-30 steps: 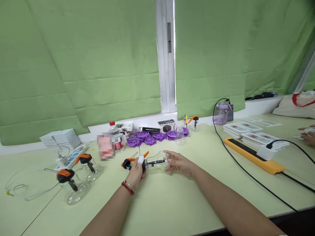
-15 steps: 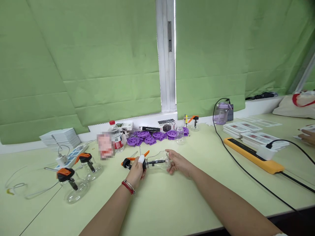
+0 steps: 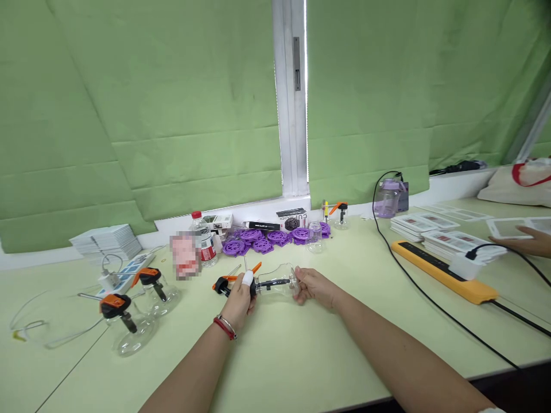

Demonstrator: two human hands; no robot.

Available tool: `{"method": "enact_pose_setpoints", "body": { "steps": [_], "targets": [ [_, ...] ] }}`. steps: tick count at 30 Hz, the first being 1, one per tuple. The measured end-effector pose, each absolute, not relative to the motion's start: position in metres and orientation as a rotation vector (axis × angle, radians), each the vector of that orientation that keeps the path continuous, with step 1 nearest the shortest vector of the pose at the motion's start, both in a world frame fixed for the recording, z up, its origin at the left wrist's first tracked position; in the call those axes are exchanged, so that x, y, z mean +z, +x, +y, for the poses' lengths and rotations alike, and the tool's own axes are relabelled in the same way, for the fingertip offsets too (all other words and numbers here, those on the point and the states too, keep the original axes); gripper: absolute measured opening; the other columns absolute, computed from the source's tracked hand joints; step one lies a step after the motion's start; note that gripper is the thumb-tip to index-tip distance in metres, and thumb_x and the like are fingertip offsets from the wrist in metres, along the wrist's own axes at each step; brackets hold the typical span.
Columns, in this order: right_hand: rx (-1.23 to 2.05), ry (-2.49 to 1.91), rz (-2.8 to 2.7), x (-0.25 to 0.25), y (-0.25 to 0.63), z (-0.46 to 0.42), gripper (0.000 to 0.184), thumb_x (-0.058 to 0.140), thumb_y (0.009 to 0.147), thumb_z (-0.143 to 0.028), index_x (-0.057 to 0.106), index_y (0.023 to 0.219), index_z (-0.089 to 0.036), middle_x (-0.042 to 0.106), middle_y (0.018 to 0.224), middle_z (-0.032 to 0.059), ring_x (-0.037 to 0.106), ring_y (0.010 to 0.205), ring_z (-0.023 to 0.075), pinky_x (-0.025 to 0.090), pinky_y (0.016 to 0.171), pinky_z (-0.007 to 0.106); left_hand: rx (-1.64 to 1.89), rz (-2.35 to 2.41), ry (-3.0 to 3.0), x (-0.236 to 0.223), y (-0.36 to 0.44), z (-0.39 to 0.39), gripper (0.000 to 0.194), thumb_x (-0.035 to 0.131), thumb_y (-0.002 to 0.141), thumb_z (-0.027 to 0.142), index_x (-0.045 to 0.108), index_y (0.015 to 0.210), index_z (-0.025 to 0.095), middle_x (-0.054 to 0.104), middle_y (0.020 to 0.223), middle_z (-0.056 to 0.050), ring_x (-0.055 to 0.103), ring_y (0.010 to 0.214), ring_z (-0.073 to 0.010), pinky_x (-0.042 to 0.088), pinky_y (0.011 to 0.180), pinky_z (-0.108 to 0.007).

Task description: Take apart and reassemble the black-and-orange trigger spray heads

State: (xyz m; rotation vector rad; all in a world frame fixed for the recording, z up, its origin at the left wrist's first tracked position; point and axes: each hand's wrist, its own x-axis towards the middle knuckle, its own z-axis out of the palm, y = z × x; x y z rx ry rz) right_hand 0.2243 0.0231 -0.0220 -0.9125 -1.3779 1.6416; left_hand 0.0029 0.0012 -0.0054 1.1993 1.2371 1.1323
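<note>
Sideways between the fingers of both hands sits a clear, flared bottle (image 3: 279,273) with a black tube (image 3: 275,284) inside, its black-and-orange top (image 3: 221,285) pointing left above the pale green tabletop (image 3: 279,364). The left hand (image 3: 236,302), white wrap (image 3: 247,278) on its thumb, has its fingers closed around the black neck (image 3: 252,287); the right hand (image 3: 317,288) grips the wide base with loosely curved fingers.

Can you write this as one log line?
left hand: grips black collar; right hand: holds wide end of clear bottle; bottle: sideways

Single head-worn view, facing forward and down, hands (image 3: 316,285) near, green coverings (image 3: 193,109) beyond
</note>
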Motion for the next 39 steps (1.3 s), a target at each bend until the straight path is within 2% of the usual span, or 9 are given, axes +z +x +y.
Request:
{"method": "enact_pose_setpoints", "body": {
  "steps": [4, 7, 10, 13, 17, 20, 24, 33, 39],
  "targets": [
    [1.722, -0.77, -1.329, -0.015, 0.228, 0.016, 0.059, 0.063, 0.077, -0.045, 0.041, 0.126, -0.021, 0.063, 0.09, 0.0059, 0.066, 0.072, 0.0165, 0.055, 0.067, 0.032, 1.124, 1.262, 1.153, -0.005, 0.001, 0.003, 0.046, 0.04, 0.078, 0.063, 0.044, 0.093, 0.019, 0.041, 0.051, 0.008, 0.029, 0.033, -0.0052, 0.019, 0.032, -0.017],
    [1.808, -0.685, -1.327, -0.013, 0.234, 0.013, 0.076, 0.074, 0.069, -0.03, 0.032, 0.133, -0.026, 0.061, 0.102, 0.0064, 0.067, 0.084, 0.0192, 0.053, 0.078, 0.036, 1.139, 1.252, 1.143, -0.004, 0.001, 0.004, 0.048, 0.04, 0.077, 0.063, 0.046, 0.094, 0.019, 0.041, 0.052, 0.008, 0.029, 0.032, -0.0046, 0.019, 0.032, -0.017],
    [1.827, -0.703, -1.368, -0.016, 0.236, 0.016, 0.066, 0.072, 0.071, -0.034, 0.039, 0.127, -0.022, 0.063, 0.096, 0.0065, 0.067, 0.076, 0.0175, 0.054, 0.071, 0.033, 1.145, 1.232, 1.169, -0.003, 0.002, 0.002, 0.049, 0.041, 0.077, 0.063, 0.046, 0.095, 0.018, 0.041, 0.052, 0.008, 0.03, 0.033, -0.0047, 0.019, 0.032, -0.017],
    [1.781, -0.808, -1.433, -0.021, 0.232, 0.02, 0.045, 0.059, 0.077, -0.052, 0.052, 0.102, -0.014, 0.065, 0.078, 0.0061, 0.064, 0.058, 0.0138, 0.052, 0.052, 0.026, 1.149, 1.238, 1.185, -0.002, 0.004, 0.0, 0.048, 0.04, 0.077, 0.063, 0.047, 0.093, 0.018, 0.04, 0.051, 0.008, 0.029, 0.033, -0.005, 0.019, 0.032, -0.017],
    [1.683, -0.89, -1.418, -0.021, 0.225, 0.021, 0.049, 0.049, 0.079, -0.06, 0.055, 0.082, -0.011, 0.061, 0.069, 0.0054, 0.06, 0.053, 0.0121, 0.05, 0.046, 0.023, 1.153, 1.247, 1.172, -0.003, 0.004, 0.001, 0.044, 0.041, 0.078, 0.062, 0.044, 0.086, 0.019, 0.04, 0.051, 0.008, 0.029, 0.033, -0.0052, 0.019, 0.031, -0.017],
    [1.673, -0.81, -1.355, -0.018, 0.224, 0.018, 0.048, 0.055, 0.079, -0.053, 0.054, 0.108, -0.015, 0.062, 0.083, 0.0066, 0.064, 0.067, 0.0141, 0.054, 0.061, 0.028, 1.161, 1.248, 1.152, -0.005, 0.003, 0.003, 0.043, 0.042, 0.077, 0.062, 0.043, 0.083, 0.02, 0.041, 0.051, 0.008, 0.03, 0.033, -0.0052, 0.019, 0.03, -0.017],
    [1.736, -0.69, -1.348, -0.015, 0.23, 0.015, 0.073, 0.072, 0.07, -0.034, 0.035, 0.133, -0.026, 0.059, 0.107, 0.0078, 0.066, 0.083, 0.0179, 0.053, 0.077, 0.035, 1.175, 1.225, 1.132, -0.008, 0.0, 0.007, 0.044, 0.041, 0.077, 0.063, 0.044, 0.086, 0.02, 0.043, 0.054, 0.008, 0.03, 0.033, -0.0045, 0.019, 0.031, -0.017],
    [1.688, -0.826, -1.435, -0.02, 0.229, 0.02, 0.043, 0.06, 0.076, -0.052, 0.049, 0.095, -0.015, 0.065, 0.07, 0.0042, 0.062, 0.054, 0.0134, 0.05, 0.048, 0.025, 1.158, 1.22, 1.128, -0.007, 0.004, 0.002, 0.05, 0.042, 0.075, 0.065, 0.048, 0.089, 0.017, 0.041, 0.052, 0.008, 0.029, 0.034, -0.005, 0.019, 0.031, -0.018],
    [1.644, -0.914, -1.448, -0.027, 0.223, 0.025, 0.05, 0.049, 0.078, -0.061, 0.052, 0.072, -0.012, 0.059, 0.062, 0.0043, 0.058, 0.047, 0.0116, 0.046, 0.041, 0.023, 1.154, 1.242, 1.108, -0.009, 0.004, 0.004, 0.051, 0.042, 0.075, 0.065, 0.047, 0.091, 0.018, 0.04, 0.052, 0.008, 0.029, 0.033, -0.0054, 0.018, 0.031, -0.018]
  ]
}}
